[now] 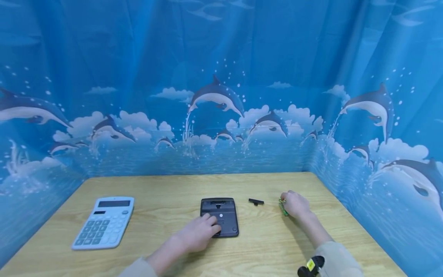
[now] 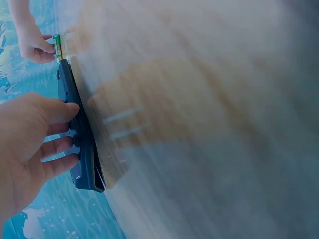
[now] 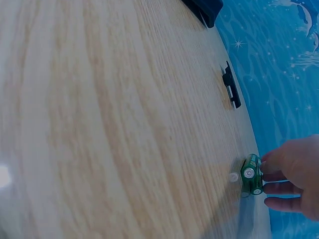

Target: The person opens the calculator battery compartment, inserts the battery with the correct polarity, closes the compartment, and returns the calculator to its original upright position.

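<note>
A dark calculator [image 1: 228, 219] lies face down on the wooden table, with an uncovered recess near its far edge. My left hand [image 1: 202, 231] rests on the calculator's near left part. In the left wrist view, the thumb [image 2: 70, 110] and fingertips touch its back. To the right, my right hand [image 1: 295, 204] holds green batteries [image 1: 283, 207] with its fingertips. The right wrist view shows the batteries [image 3: 250, 173] side by side, close over the tabletop, their metal ends facing the camera. Between the calculator and the right hand lies a small black battery cover [image 1: 256, 201].
A light blue calculator [image 1: 104, 223] lies face up at the left of the table [image 1: 159, 192]. Blue curtains [image 1: 221, 46] printed with dolphins stand along the back and both sides. A black device with a yellow label [image 1: 310, 264] sits on the right wrist.
</note>
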Motion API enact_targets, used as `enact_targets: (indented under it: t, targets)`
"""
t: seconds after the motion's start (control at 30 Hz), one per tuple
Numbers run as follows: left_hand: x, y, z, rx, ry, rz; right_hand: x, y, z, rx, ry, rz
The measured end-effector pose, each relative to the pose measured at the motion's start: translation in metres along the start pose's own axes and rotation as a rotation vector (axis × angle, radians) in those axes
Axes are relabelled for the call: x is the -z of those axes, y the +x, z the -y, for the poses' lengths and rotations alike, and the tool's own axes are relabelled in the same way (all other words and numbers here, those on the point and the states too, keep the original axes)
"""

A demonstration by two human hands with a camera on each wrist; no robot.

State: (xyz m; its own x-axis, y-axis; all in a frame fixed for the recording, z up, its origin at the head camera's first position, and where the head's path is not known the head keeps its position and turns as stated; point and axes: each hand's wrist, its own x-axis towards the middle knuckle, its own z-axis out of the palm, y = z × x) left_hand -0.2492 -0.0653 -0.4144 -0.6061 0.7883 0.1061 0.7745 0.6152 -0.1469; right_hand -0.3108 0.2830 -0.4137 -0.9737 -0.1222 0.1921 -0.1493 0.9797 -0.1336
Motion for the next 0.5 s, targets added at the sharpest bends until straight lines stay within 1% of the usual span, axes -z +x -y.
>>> enact_targets:
  t: [0.13, 0.27, 0.4, 0.5]
  targets:
    - [-0.0023, -0.0018, 0.0000, -0.026, 0.043, -0.027, -0.0016, 0.0008, -0.0034, -0.002, 0.007, -0.009]
    - [-0.0024, -0.0038, 0.0004, -0.035, 0.041, -0.036, -0.0031, 0.0015, -0.0059, -0.010, 0.027, -0.014]
    - [-0.0018, -0.0051, 0.0011, -0.051, 0.035, -0.032, -0.0045, 0.0030, -0.0080, -0.022, 0.045, -0.012]
    - [-0.0019, -0.0076, 0.0023, -0.067, 0.035, -0.027, -0.0072, 0.0052, -0.0095, -0.017, 0.060, -0.023]
